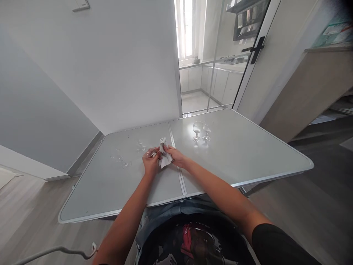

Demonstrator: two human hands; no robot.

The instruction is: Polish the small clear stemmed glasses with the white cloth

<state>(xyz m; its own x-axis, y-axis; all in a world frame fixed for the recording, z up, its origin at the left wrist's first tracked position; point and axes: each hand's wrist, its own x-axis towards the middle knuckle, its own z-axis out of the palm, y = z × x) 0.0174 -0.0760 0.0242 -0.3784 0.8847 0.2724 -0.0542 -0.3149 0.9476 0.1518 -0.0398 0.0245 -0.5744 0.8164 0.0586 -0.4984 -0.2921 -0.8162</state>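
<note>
Over the middle of the table, my left hand (151, 162) is closed around a clear wine glass (149, 152), most of it covered by the fingers. My right hand (175, 154) grips a white cloth (165, 159) that bunches up between both hands and is pressed against the glass. To the left, clear glasses lie or stand on the tabletop: one faint glass (140, 145) just beyond my left hand and another glass (124, 163) further left. Their outlines are too faint to tell their posture.
Right of centre stand an upright stemmed glass (197, 127) and a second stemmed glass (206, 129) close beside it. The grey folding table (248, 154) has a metal rim and a centre seam. A white wall (124, 66) and a glass door (220, 81) border its far side.
</note>
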